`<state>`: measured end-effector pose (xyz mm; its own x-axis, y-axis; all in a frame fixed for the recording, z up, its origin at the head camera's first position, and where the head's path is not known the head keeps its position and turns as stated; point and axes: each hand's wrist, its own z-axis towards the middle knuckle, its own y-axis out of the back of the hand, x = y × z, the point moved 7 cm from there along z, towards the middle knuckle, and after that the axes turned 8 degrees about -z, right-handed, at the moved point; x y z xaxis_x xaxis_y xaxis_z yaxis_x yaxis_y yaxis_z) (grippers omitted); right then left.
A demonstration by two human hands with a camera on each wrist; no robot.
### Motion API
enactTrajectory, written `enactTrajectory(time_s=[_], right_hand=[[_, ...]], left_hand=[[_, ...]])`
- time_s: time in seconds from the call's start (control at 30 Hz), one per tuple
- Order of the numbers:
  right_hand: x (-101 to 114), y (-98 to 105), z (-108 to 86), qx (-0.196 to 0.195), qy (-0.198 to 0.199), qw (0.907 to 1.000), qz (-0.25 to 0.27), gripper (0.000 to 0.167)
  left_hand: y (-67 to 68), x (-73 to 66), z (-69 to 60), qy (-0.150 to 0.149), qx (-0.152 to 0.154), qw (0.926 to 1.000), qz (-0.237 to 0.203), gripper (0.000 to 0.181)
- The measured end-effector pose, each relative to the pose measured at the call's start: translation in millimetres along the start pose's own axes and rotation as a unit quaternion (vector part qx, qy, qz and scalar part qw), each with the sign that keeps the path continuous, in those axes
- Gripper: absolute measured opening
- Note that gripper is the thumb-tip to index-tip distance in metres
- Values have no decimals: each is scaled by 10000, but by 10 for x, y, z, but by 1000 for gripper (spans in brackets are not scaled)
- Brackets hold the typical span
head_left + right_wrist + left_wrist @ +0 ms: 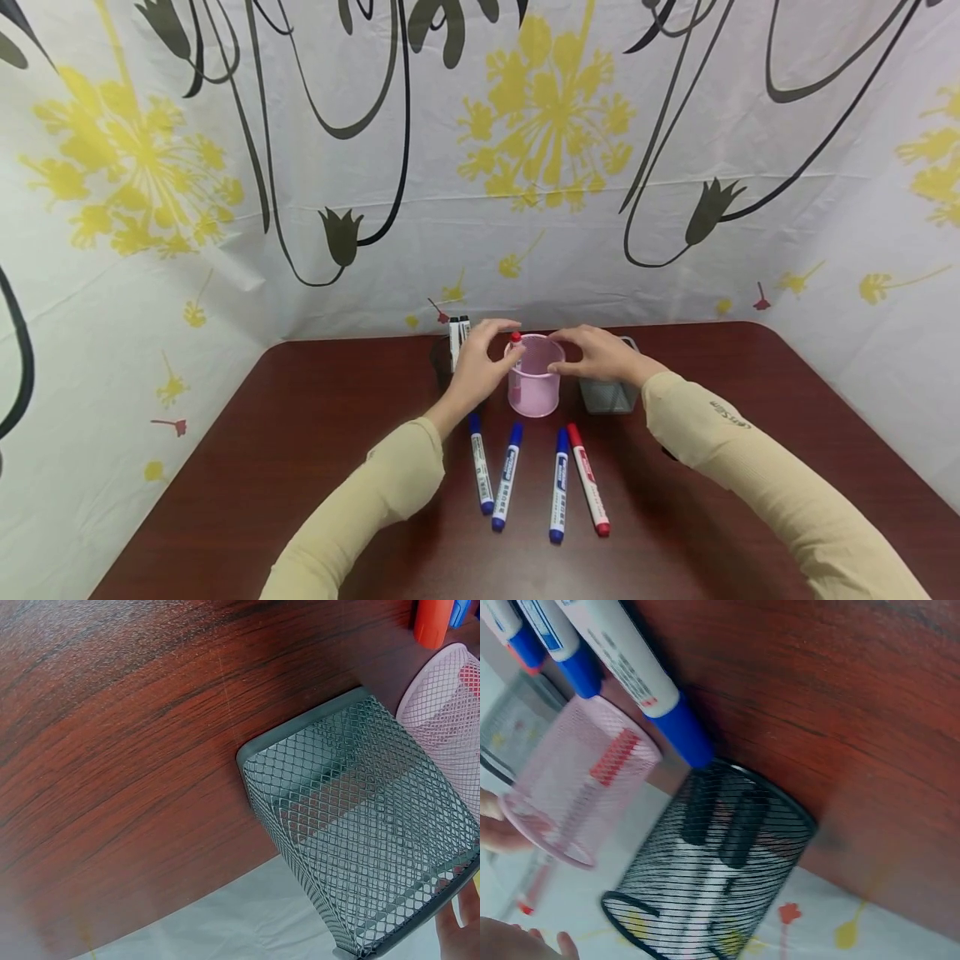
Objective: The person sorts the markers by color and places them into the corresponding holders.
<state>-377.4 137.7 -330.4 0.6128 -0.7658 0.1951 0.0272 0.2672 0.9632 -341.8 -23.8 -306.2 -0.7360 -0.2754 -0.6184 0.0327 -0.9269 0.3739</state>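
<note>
Here, blue-capped marker (639, 679), lettering (620, 664) blurred

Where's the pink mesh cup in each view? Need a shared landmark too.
Head: pink mesh cup below and slightly right of center.
Left wrist: pink mesh cup left of center, tilted in the image.
Right wrist: pink mesh cup at right edge, cut off.
Landmark: gray mesh holder, near it throughout.

Set high and back, the head camera is facing forward and down over the table (255, 467), keeping the pink cup (535, 393) towards 5 o'clock. Both wrist cameras are peering from close by, tilted: the left is showing the black holder (712, 859) at 6, the right the grey basket (360, 817) at 4; they are sharing the cup, at 9 and nearly 3.
</note>
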Motion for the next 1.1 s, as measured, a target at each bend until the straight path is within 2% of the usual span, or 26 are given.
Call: enactTrajectory(time_s=[0.1, 0.2, 0.27, 0.37, 0.43, 0.5, 0.63, 0.7, 0.87, 1.0, 1.07, 1.1], right_hand=[[4, 15, 0, -91, 64, 9999, -42, 59], [12, 29, -3, -169, 115, 9998, -64, 58], [15, 34, -2, -205, 135, 9997, -83, 57], [14, 32, -1, -230, 156, 9995, -114, 57], [9, 27, -2, -208, 136, 9996, -120, 58], [9, 26, -3, -211, 138, 9996, -126, 58], [17, 25, -2, -223, 156, 9995, -154, 58], [19, 25, 1, -221, 161, 9995, -176, 58], [21, 31, 0, -204, 136, 9996, -164, 58], [22, 32, -8, -196, 93, 9997, -96, 60], [23, 28, -12, -191, 83, 9998, -80, 61], [23, 26, -13, -190, 76, 9998, -84, 61]], left_hand=[[-76, -193, -84, -564, 328, 9979, 34, 25], [-198, -364, -211, -1014, 894, 9907, 122, 22], [-287, -461, -318, -1268, 1328, 9827, 239, 21], [-422, -582, -497, -1688, 1968, 9643, 536, 19], [-506, -647, -616, -2041, 2359, 9468, 787, 20], [-588, -701, -730, -2473, 2649, 9255, 1099, 20], [-732, -785, -923, -3237, 3026, 8806, 1681, 21], [-793, -826, -997, -3436, 3235, 8608, 1904, 22], [-940, -894, -1155, -3623, 3820, 8195, 2262, 23], [-1073, -882, -1285, -3683, 4365, 7780, 2617, 27], [-1124, -866, -1337, -3676, 4584, 7599, 2779, 29], [-1146, -861, -1355, -3685, 4646, 7534, 2842, 29]])
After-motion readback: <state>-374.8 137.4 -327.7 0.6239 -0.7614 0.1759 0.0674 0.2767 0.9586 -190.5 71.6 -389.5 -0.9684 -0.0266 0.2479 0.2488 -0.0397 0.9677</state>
